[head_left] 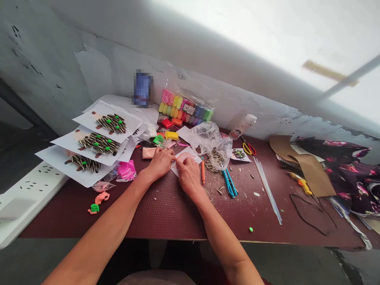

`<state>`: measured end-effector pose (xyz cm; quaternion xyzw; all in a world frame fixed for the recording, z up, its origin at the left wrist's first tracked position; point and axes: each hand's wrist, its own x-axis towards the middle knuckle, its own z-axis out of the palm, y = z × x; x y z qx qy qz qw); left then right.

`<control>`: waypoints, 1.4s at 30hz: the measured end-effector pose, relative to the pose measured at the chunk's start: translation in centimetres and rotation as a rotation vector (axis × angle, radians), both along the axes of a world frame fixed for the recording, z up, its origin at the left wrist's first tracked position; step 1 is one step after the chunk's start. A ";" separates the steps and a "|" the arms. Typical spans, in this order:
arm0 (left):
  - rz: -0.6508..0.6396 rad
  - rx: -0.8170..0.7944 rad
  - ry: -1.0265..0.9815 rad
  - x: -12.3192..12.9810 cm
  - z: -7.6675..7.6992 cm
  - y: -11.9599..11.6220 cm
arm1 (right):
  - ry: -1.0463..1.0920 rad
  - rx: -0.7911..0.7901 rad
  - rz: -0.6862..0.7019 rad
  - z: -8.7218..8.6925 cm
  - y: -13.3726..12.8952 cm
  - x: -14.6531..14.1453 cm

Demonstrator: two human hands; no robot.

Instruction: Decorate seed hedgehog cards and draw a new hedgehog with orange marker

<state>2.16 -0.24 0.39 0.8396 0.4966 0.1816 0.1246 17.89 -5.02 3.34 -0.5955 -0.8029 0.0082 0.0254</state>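
A small white card (196, 157) with an orange dotted pattern lies flat on the table between my hands. My left hand (162, 162) rests at its left edge, fingers bent together and tips reaching onto the card. From the near side, my right hand (189, 173) curls over the card with its fingertips pressed down close to the left ones. What the fingertips pinch, if anything, is hidden. Just right of the card lies an orange pen-like stick (203, 172). A block of pale pink clay (149, 153) sits beside my left hand.
Sheets with seed-covered hedgehogs (99, 143) are stacked left, by a white power strip (32, 198). Behind are colourful clay packs (184, 109). To the right are a bag of striped seeds (216, 158), a blue cutter (229, 183), scissors (248, 148), glue sticks (268, 192) and a glue gun (303, 184).
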 end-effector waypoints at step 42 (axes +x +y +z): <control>-0.008 -0.070 -0.008 -0.5 0.0 0.1 | 0.017 0.057 -0.058 -0.5 -1.4 1.2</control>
